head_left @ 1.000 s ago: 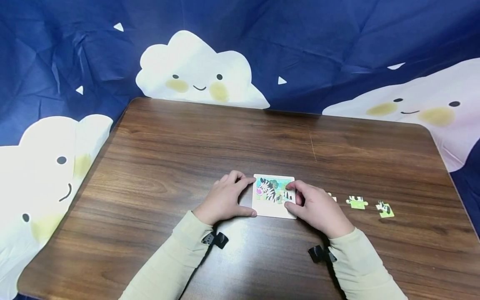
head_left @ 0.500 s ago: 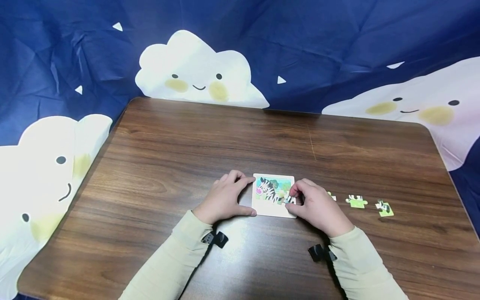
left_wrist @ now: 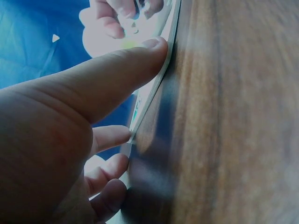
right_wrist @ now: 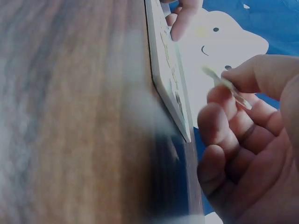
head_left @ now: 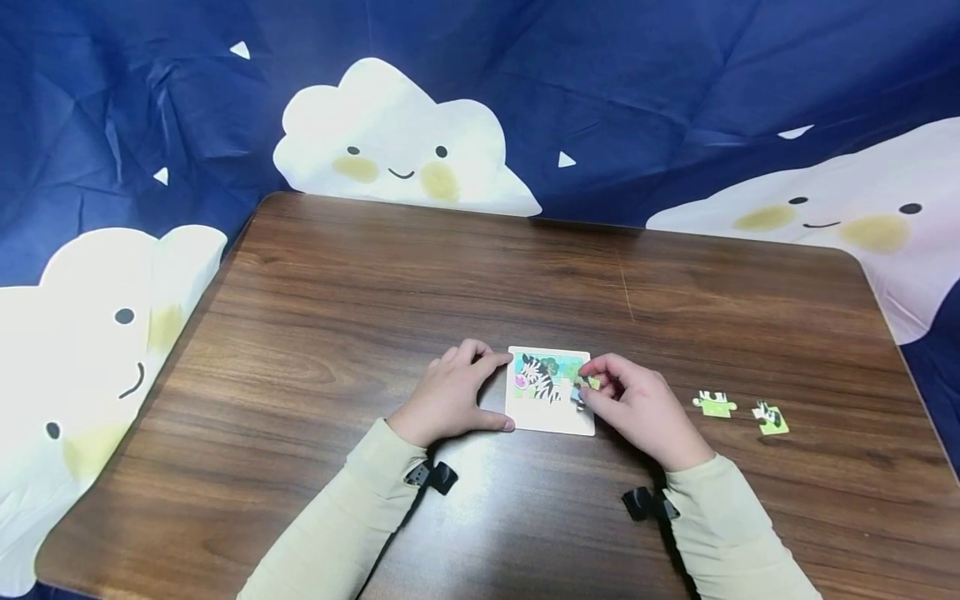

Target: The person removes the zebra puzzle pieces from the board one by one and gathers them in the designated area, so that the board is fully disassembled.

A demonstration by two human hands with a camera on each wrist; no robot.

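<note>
My left hand (head_left: pixel 444 402) spans the left side of a small white puzzle tray (head_left: pixel 542 418), its straight thumb at the near corner and index finger at the far one. A zebra picture of joined pieces (head_left: pixel 534 377) fills the tray's upper part; a bare white strip shows below. Over the tray's right part, my right hand (head_left: pixel 639 410) pinches a jigsaw piece (right_wrist: pixel 236 94) between thumb and index finger. The piece stands tilted, clear of the tray in the right wrist view, with its other fingers curled beneath.
Two loose puzzle pieces, one striped and green (head_left: pixel 715 405) and one with a corner of green (head_left: pixel 771 418), lie right of my right hand. The wooden table (head_left: pixel 360 292) backs onto a blue cloth (head_left: pixel 600 75) printed with clouds.
My right hand has lifted the jigsaw piece off the tray's right part and tilted it, shifting slightly right. A loose piece beside that hand has gone from sight. My left hand stays put.
</note>
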